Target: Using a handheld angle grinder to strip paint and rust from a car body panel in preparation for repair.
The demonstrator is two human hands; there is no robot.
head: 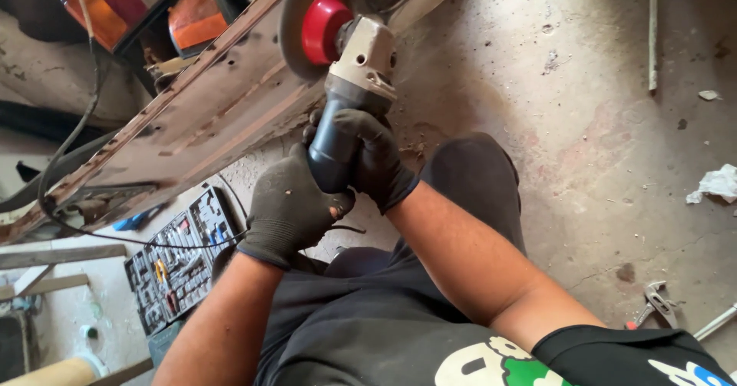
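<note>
Two gloved hands wrap the dark body of an angle grinder (pixel 345 102). The left hand (pixel 290 205) closes around the lower end of the handle, and the right hand (pixel 370 155) closes around it just above, fingers curled over the top. The grinder sits in the upper middle of the view, its long axis running nearly straight up and away from the person, tilted slightly right. Its grey head points toward a long rusty metal panel (pixel 215 109), and the round disc (pixel 295 29) with a red hub faces left, its edge against that panel. The panel slants from lower left to upper right. An open tool case (pixel 180 259) lies on the floor to the left below it. Pliers (pixel 656 301) lie on the concrete floor (pixel 599 125) well to the right.
</note>
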